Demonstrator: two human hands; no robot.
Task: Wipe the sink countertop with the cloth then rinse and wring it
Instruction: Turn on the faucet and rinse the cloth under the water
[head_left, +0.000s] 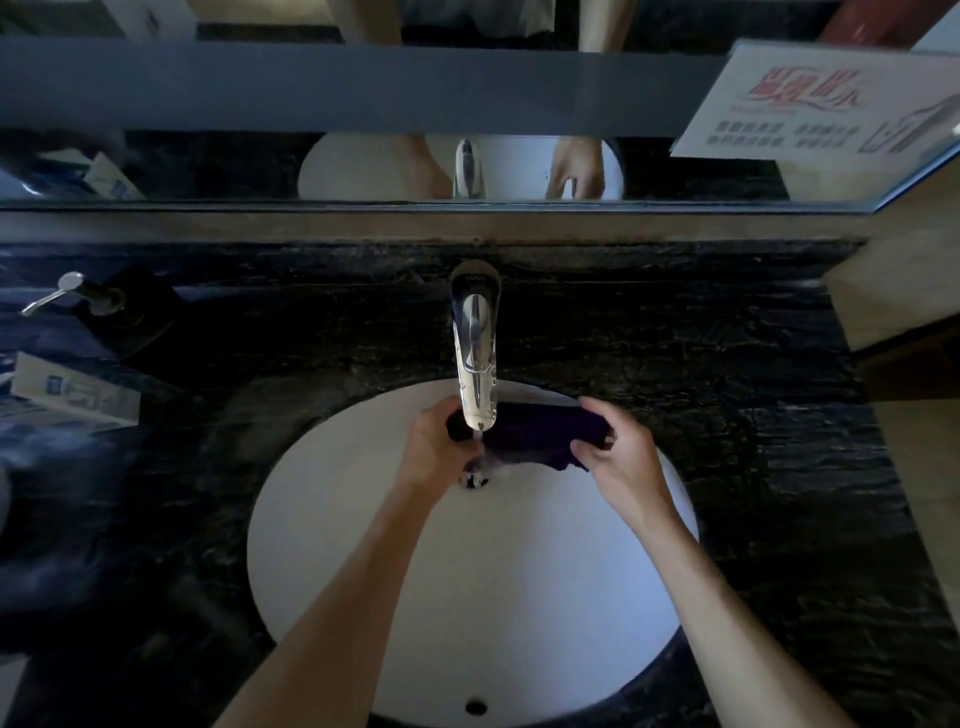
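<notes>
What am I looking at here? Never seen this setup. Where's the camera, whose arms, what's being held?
There is no robot. A person wears one wide-angle camera on the head, looking down, so the arms entering from the bottom are their own. The left hand and right hand each have a grip on one end of a dark cloth, held under the chrome faucet, where a thin stream of water appears to run. Below is a white sink basin set in a dark stone countertop. A soap dispenser stands far left. The strip on top is a mirror.
</notes>
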